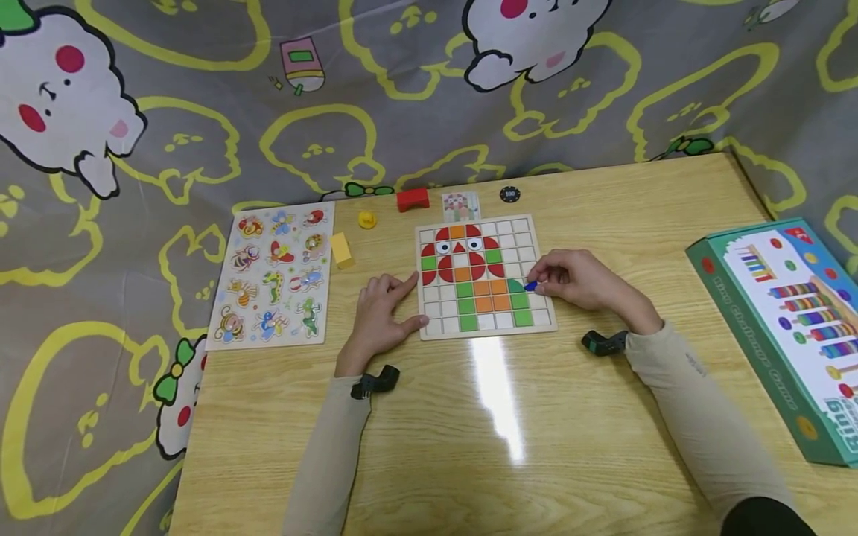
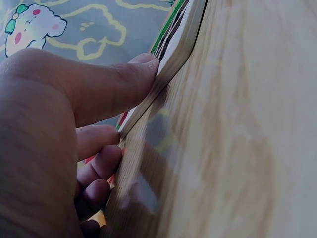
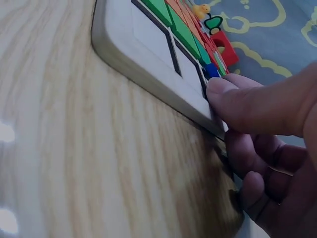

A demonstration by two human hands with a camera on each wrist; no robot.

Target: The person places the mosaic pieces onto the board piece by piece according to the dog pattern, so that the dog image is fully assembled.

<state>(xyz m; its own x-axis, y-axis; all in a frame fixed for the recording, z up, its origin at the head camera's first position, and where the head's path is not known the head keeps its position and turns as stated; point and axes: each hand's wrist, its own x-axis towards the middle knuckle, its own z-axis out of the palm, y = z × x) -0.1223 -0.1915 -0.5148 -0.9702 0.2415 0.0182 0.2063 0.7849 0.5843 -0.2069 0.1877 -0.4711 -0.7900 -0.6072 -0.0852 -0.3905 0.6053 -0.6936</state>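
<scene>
A square wooden grid board [image 1: 492,333] lies on the table, partly filled with red, green and orange tiles that form a figure with two round eye tiles [image 1: 443,247]. My right hand [image 1: 579,281] is over the board's right side and pinches a small blue tile [image 3: 212,70] between thumb and fingertips. In the head view that tile lies beside a dark green rounded tile [image 1: 515,285]. At the board's left edge, my left hand [image 1: 379,316] rests with thumb and index finger spread. Its thumb [image 2: 141,74] touches the board's edge in the left wrist view.
An insect picture board [image 1: 271,339] lies to the left, near a yellow block [image 1: 342,251]. Behind the grid board are a yellow duck [image 1: 366,219], red arch block [image 1: 412,199], picture card [image 1: 460,205] and black chip [image 1: 509,194]. A green game box [image 1: 757,335] stands at right.
</scene>
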